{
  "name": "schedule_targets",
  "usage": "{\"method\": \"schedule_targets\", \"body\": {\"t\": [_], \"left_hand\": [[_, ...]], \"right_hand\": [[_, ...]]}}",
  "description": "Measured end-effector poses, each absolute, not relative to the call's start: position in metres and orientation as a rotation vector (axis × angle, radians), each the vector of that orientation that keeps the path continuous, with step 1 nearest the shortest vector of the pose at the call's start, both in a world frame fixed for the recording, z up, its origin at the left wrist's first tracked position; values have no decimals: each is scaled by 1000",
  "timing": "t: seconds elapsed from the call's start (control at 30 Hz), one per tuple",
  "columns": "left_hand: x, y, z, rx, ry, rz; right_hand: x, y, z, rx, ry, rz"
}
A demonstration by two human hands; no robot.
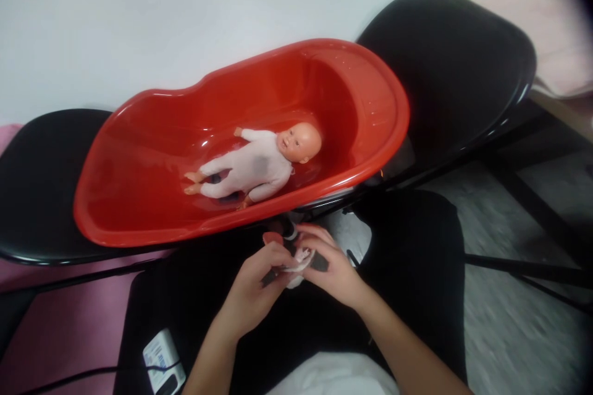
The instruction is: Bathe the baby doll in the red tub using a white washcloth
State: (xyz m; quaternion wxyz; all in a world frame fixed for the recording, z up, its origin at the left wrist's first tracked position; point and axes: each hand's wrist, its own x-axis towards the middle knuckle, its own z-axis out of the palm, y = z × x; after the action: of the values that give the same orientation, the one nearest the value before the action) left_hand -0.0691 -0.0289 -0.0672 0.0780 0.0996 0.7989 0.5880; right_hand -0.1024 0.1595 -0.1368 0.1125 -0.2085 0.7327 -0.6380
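Note:
Above the lap, my left hand (259, 281) and my right hand (336, 271) are close together, their fingers closed round a small crumpled white item (303, 257). It looks soft, like cloth, but its exact kind is unclear. A small red piece (272, 237) shows just beyond my left fingers; whether it belongs to the held item I cannot tell. Past the hands, a baby doll (254, 163) in a white suit with a grey patch on the chest lies on its back in a red baby bathtub (143, 237), head toward the right.
The tub rests across two black chairs (463, 55), the other black seat (41, 191) being at the left. A white device (162, 355) with a black cable lies at lower left on dark fabric. A pink surface (83, 333) shows below left. A white wall stands behind.

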Motion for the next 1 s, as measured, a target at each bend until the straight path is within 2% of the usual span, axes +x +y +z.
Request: {"method": "schedule_targets", "body": {"t": [0.27, 0.47, 0.63, 0.8, 1.0], "left_hand": [[-65, -65, -31, 535, 2500, 1921], [-59, -82, -19, 568, 2703, 2014], [-57, -83, -18, 686, 2619, 2076], [-52, -85, -20, 506, 2687, 2017], [-48, -92, -28, -31, 2962, 1822]], "right_hand": [[-104, 163, -141, -602, 2163, -1755], [-106, 164, -136, -732, 2080, -1901], [-103, 159, -135, -793, 2015, -1816], [-100, 155, -138, -651, 2014, -1786], [-107, 164, -135, -321, 2040, -2007]]}}
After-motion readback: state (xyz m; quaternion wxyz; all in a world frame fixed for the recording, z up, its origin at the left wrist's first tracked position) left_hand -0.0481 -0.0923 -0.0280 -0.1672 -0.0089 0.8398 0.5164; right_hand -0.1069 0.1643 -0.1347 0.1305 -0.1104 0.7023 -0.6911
